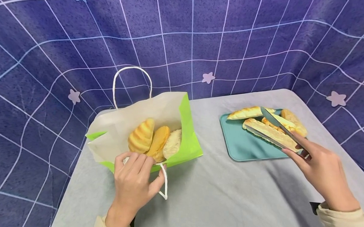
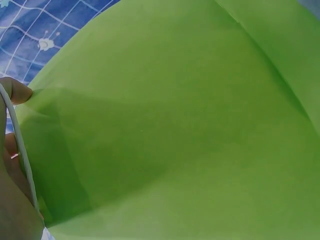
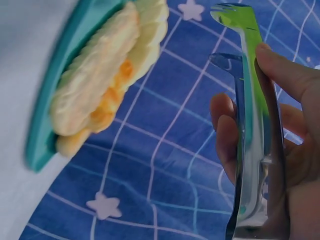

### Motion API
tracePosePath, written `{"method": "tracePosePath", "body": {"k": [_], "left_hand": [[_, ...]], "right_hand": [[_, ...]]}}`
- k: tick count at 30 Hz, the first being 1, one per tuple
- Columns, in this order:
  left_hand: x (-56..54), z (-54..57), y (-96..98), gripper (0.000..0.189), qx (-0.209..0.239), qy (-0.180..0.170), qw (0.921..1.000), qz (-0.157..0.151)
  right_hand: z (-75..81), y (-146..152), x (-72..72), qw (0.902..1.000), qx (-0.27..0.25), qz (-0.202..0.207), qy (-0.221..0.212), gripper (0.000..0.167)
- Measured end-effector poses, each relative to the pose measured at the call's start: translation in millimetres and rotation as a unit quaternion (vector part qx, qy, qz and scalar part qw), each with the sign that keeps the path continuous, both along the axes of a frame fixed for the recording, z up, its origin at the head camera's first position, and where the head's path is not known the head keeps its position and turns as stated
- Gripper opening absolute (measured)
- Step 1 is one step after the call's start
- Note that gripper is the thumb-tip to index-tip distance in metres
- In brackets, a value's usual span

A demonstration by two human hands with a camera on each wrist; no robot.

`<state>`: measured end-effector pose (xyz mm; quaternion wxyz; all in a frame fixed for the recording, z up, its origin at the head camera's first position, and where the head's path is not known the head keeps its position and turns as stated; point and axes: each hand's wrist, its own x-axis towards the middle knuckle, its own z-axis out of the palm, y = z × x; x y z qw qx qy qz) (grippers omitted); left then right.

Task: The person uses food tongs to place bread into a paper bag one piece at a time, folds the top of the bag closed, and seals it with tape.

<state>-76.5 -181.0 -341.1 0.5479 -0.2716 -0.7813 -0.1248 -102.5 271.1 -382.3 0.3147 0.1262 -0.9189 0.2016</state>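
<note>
My left hand (image 1: 133,178) grips the near rim of a green paper bag (image 1: 191,140) with a white inside, its thumb beside the white rope handle (image 1: 165,186). Inside the open bag sit a ridged bread roll (image 1: 141,136), a yellow-orange bread (image 1: 159,141) and a pale bread (image 1: 173,144). Metal tongs (image 3: 250,115) are in my right hand (image 1: 325,175), pinched between thumb and fingers. Their arms stand apart over the teal tray (image 1: 235,146), overlapping a long pale bread (image 1: 271,134) in the head view. The right wrist view shows nothing between the tips.
Another long bread (image 1: 248,113) lies at the tray's back edge, and a browned one (image 1: 293,120) at its right. A grey cloth covers the table (image 1: 214,186). Behind and beside it hangs a blue grid-patterned curtain (image 1: 179,46). The bag's far handle (image 1: 132,67) stands upright.
</note>
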Motion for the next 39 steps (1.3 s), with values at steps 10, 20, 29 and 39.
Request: {"method": "tracePosePath", "body": {"k": [10,20,29,39], "left_hand": [[0.9,-2.1,-2.0,0.026,0.002,-0.007,1.0000,0.002],[1.3,-3.7,-2.8,0.024,0.004,-0.010,0.9999,0.003],[1.2,-3.9,-2.2,0.024,0.005,-0.010,0.9999,0.002],[0.9,-0.5,-0.5,0.027,0.005,-0.007,1.0000,0.003]], "right_hand": [[-11.1,21.7,5.6,0.9989,-0.006,-0.023,-0.040,0.057],[-21.5,37.9,2.4,0.9971,0.029,-0.037,-0.060,0.053],[-23.5,49.7,0.5,0.9905,0.054,-0.052,-0.116,0.053],[-21.4,55.4,-6.0,0.9858,0.080,-0.063,-0.133,0.053]]}}
